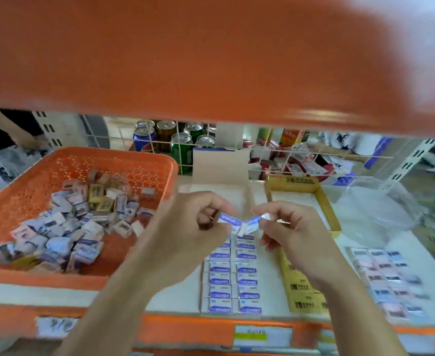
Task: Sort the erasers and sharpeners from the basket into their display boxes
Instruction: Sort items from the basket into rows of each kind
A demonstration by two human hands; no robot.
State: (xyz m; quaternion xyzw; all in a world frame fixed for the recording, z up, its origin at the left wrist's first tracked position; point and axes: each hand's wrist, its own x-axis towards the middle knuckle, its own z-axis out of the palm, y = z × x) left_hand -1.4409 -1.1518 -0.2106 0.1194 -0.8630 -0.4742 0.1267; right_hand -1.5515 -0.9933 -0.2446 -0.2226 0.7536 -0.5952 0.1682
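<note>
Two erasers [228,219] mid-air, L grip [195,219] pinching one near basket [172,176] rim, R grip [290,227] pinching other

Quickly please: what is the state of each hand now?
The left hand pinches an eraser.
The right hand pinches a second eraser.

The yellow display box [298,181] bears "2B" in dark print on its far flap, right of centre, and again on its near flap at lower right. The characters beside it are too blurred to read. A blue can [144,142] behind the wire grid shows a Pepsi roundel. Print on the boxed erasers [233,278] and shelf-edge labels [262,335] is illegible.
</note>
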